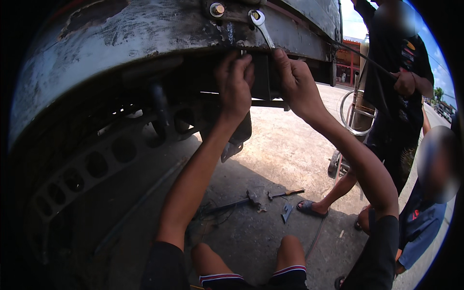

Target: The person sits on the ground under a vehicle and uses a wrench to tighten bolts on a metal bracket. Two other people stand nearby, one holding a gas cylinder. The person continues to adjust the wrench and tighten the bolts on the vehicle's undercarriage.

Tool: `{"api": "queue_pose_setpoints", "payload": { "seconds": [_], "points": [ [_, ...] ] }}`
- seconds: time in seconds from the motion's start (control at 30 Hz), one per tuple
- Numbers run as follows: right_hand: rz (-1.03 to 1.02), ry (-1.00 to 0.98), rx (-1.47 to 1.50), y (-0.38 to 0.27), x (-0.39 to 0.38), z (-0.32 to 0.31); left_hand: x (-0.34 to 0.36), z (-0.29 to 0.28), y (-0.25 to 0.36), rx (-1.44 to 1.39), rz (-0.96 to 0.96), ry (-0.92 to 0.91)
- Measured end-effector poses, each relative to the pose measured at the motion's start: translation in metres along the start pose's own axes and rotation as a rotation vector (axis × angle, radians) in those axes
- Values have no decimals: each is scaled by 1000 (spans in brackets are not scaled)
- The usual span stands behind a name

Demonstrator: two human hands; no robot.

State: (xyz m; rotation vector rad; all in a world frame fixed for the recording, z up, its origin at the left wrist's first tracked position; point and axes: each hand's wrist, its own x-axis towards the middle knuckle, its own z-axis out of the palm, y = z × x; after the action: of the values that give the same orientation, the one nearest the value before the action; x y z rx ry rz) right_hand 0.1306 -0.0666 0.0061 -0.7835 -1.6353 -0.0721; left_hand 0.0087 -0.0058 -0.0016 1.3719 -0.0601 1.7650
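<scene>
My right hand (300,82) grips a silver wrench (264,34), whose open-ended jaw sits around a bolt (255,16) on the worn metal frame (159,31). To its left, my left hand (236,82) is raised to the frame's lower edge with its fingers curled. A small bit of metal shows at those fingertips, but I cannot make out what they hold. Another bolt with a washer (217,9) is fitted in the frame, left of the wrench. A dark bracket (261,77) hangs between my hands.
A hammer (286,194), another hammer-like tool (232,205) and a small metal piece (287,211) lie on the concrete below. At the right, a person in black (394,72) holds a dark rod or hose beside a gas cylinder (357,111). Another person in blue (420,222) is lower right.
</scene>
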Motion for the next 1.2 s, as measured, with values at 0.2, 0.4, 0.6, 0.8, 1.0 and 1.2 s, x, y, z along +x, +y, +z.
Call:
{"api": "queue_pose_setpoints", "payload": {
  "seconds": [0.2, 0.4, 0.6, 0.8, 1.0, 1.2],
  "points": [
    [477, -13, 792, -97, -49, 55, 13, -47, -25, 669, 627, -215],
    [341, 52, 1435, -154, -15, 78, -3, -18, 10, 146, -16, -37],
    [120, 48, 1546, -172, -3, 59, 10, 5, -1, 142, 103, -103],
    [15, 7, 1579, -155, 10, 53, -2, 17, 33, 196, -80, 44],
    [-167, -160, 1268, -120, -2, 22, 19, -15, -12, 240, 262, -102],
    [-52, 36, 45, -2, -23, -55, 12, -13, -5, 3, -64, -91]
  ]
}}
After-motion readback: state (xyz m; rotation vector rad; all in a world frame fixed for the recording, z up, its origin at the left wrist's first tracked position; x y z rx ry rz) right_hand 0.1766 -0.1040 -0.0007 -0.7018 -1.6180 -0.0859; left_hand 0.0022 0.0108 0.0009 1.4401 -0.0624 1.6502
